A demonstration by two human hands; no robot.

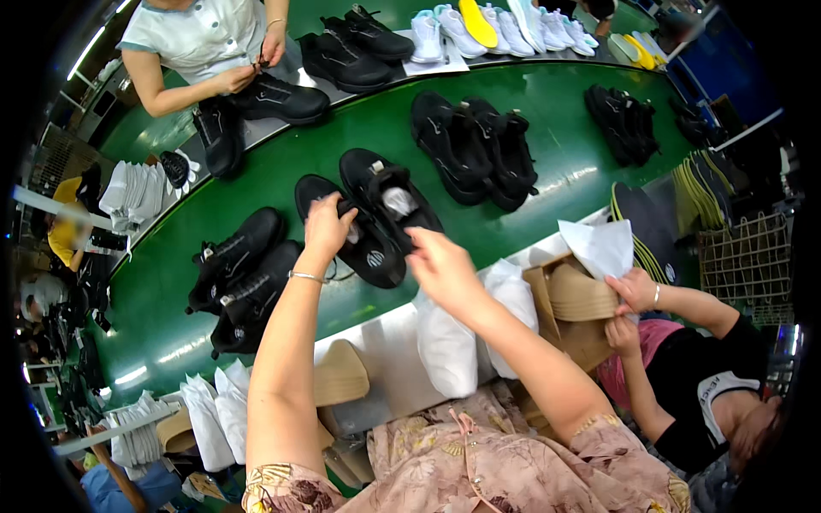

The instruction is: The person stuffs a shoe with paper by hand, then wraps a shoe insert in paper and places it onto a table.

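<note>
On the green conveyor belt in front of me lies a pair of black sneakers. My left hand (327,227) has its fingers closed on the tongue of the left black sneaker (375,259), whose round insole mark shows. White paper stuffing (399,202) sits inside the right black sneaker (363,167). Beside that sneaker's heel, my right hand (442,263) is partly blurred, its fingers curled together near the collar. Whatever those fingers may hold is hidden.
More pairs of black sneakers (244,256) rest on the belt to both sides. White paper-wrapped bundles (447,346) and a tan cardboard form (340,374) line the metal ledge before me. A co-worker's hands (631,295) hold white paper at right; another person (214,51) handles laces across the belt.
</note>
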